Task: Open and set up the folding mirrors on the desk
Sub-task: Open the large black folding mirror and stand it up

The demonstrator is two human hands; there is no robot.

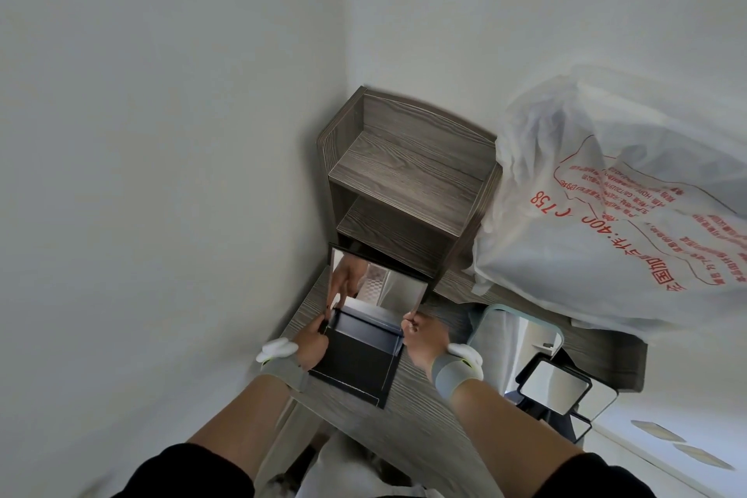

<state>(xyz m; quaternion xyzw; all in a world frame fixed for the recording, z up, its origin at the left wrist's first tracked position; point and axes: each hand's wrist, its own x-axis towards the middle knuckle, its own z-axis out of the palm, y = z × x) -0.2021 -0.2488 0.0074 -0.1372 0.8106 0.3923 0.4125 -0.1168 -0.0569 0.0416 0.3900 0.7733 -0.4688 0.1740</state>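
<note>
Left hand (pixel 314 340) pinched on left edge of folding mirror (pixel 364 319), fingers closed round the frame near the hinge. Right hand (pixel 424 338) gripping right edge, fingertips at the lower corner of the glass. Grey wristbands (pixel 454 374) with white pads on both wrists, black sleeves above.

Mirror opened: square reflective panel tilted up and back, smooth and glossy, reflecting a hand; flat matte black base lying on desk (pixel 424 429), thin pale edging along the rim. Desk of grey wood-grain laminate, set in a corner of plain white walls.

Just behind the mirror, small open shelf unit (pixel 404 178), same grey grain, boxy, two tiers, nothing visible on them. Right of that, big crinkled translucent white plastic bag (pixel 606 214) with red print, slumped over desk, contents not readable. Near right wrist, rounded-corner mirror with pale blue rim (pixel 521 340); beside it two small black-framed mirrors (pixel 558 386), stacked or overlapping, hard to separate.
</note>
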